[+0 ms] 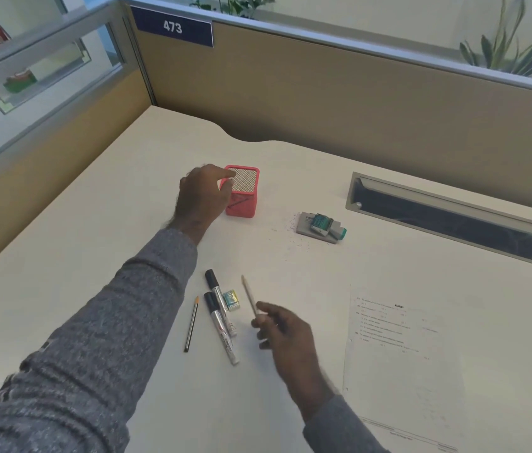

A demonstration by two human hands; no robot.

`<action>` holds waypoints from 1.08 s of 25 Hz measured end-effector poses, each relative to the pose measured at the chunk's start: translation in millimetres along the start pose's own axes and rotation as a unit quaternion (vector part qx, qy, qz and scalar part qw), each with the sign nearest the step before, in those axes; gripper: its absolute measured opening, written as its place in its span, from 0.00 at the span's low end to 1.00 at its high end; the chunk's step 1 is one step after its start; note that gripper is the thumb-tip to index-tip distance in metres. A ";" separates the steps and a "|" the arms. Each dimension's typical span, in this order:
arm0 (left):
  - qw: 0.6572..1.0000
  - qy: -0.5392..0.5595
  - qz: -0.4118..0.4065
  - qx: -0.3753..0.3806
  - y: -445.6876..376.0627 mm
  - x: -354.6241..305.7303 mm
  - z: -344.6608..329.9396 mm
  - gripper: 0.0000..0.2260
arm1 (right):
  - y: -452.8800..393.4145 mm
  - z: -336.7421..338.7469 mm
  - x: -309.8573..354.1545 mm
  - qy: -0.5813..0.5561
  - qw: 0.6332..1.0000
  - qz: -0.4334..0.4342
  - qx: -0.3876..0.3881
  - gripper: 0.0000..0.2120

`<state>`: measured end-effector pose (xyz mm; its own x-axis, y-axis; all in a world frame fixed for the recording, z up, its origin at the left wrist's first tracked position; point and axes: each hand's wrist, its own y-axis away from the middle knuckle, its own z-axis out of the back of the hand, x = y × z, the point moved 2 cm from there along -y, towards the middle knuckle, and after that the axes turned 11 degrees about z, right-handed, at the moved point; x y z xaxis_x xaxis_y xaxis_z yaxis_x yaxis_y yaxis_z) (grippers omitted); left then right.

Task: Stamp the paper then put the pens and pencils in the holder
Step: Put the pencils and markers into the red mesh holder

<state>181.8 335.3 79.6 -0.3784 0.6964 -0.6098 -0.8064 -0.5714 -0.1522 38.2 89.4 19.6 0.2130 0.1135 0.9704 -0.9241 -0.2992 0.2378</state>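
Observation:
A pink mesh holder [244, 204] stands upright mid-desk. My left hand [201, 196] grips its left rim with thumb and fingers. My right hand [286, 335] holds a pale pencil [249, 294] above the desk, its tip pointing up and away. On the desk to its left lie two silver markers with black caps [220, 317] and a thin dark pencil [191, 323]. A printed paper [402, 351] lies at the right. The green stamp [323, 223] rests on its grey ink pad.
A small eraser in a green wrapper [232, 299] sits beside the markers. A grey cable tray with an open lid [451, 220] is sunk into the desk at the right. Tan partition walls [323, 93] close off the back and left.

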 end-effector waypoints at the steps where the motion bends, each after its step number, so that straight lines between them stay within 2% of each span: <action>1: 0.999 0.039 0.002 0.003 12.4 -0.9 3.1 0.11 | -4.5 5.7 5.2 -0.040 0.999 -0.012 -0.010 0.10; 2: 0.997 0.075 0.015 0.022 27.6 -1.0 5.4 0.10 | -7.9 9.5 11.8 -0.068 0.997 -0.017 -0.008 0.08; 4: 0.983 0.137 0.062 0.108 62.7 0.5 7.4 0.08 | -14.2 13.2 24.1 -0.111 0.994 -0.011 0.006 0.07; 6: 0.946 0.221 0.101 0.215 101.0 -3.2 12.1 0.07 | -19.0 12.0 32.4 -0.149 0.989 -0.010 0.019 0.07; 8: 0.915 0.278 0.110 0.272 129.6 -8.7 19.1 0.08 | -23.0 10.0 38.1 -0.158 0.987 -0.014 0.033 0.08; 12: 0.903 0.333 0.107 0.249 138.8 -11.3 33.2 0.09 | -24.4 5.6 41.8 -0.098 0.993 -0.008 0.058 0.07; 16: 0.911 0.301 0.104 0.263 122.0 -6.2 45.1 0.04 | -22.0 3.1 42.3 -0.082 0.996 -0.007 0.030 0.07; 18: 0.928 0.291 0.098 0.213 103.6 -2.7 55.4 0.03 | -21.1 -1.0 27.1 -0.013 1.000 -0.002 -0.008 0.07; 20: 0.949 0.275 0.094 0.125 74.7 3.1 63.7 0.03 | -12.3 -13.4 6.4 0.129 0.991 0.035 0.011 0.06; 22: 0.969 0.229 0.079 0.038 43.4 5.0 66.7 0.05 | 2.0 -37.8 -15.5 0.269 0.951 0.096 0.121 0.11; 24: 0.984 0.165 0.064 -0.026 18.2 0.8 63.4 0.07 | 14.3 -66.8 -28.9 0.383 0.879 0.173 0.227 0.15; 25: 0.987 0.142 0.059 -0.045 9.1 -2.9 60.4 0.08 | 19.0 -79.9 -29.6 0.433 0.842 0.207 0.248 0.16; 27: 0.991 0.108 0.053 -0.054 -3.9 -7.4 49.1 0.09 | 22.8 -99.7 -27.9 0.520 0.775 0.266 0.240 0.15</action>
<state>165.4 353.7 122.9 -0.3433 0.5276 -0.7770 -0.7098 -0.6876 -0.1533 -20.5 173.9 -6.2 -0.7600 0.4800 0.4383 -0.5149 -0.8561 0.0447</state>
